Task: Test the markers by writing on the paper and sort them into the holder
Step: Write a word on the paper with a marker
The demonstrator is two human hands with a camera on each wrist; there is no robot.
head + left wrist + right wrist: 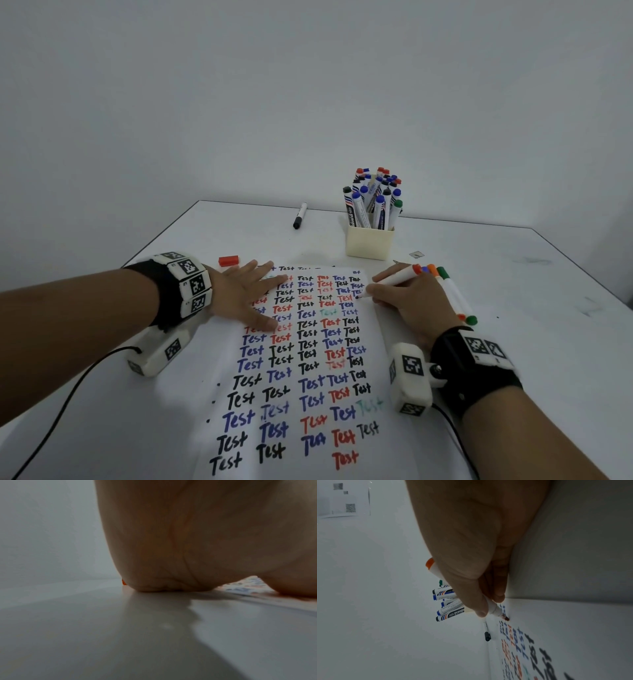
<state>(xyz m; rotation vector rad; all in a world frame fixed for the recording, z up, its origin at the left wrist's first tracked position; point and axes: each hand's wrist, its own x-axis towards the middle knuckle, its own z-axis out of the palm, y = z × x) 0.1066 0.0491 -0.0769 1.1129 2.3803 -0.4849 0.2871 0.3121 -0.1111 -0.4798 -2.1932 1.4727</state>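
Note:
A white paper (308,377) covered in rows of "Test" lies on the table. My left hand (246,294) rests flat on its upper left part, fingers straight; the left wrist view shows only the palm (188,534) on the table. My right hand (404,301) grips an uncapped white marker (394,278) with an orange-red end, its tip touching the paper's upper right edge. The right wrist view shows the marker (494,609) pinched between thumb and fingers, its dark red tip on the paper (573,635). A cream holder (368,243) behind the paper holds several markers.
A black marker (299,216) lies near the table's far edge. A red cap (228,260) sits left of the paper's top. An orange-ended and a green-ended marker (452,294) lie beside my right hand. A small scrap (416,254) lies right of the holder.

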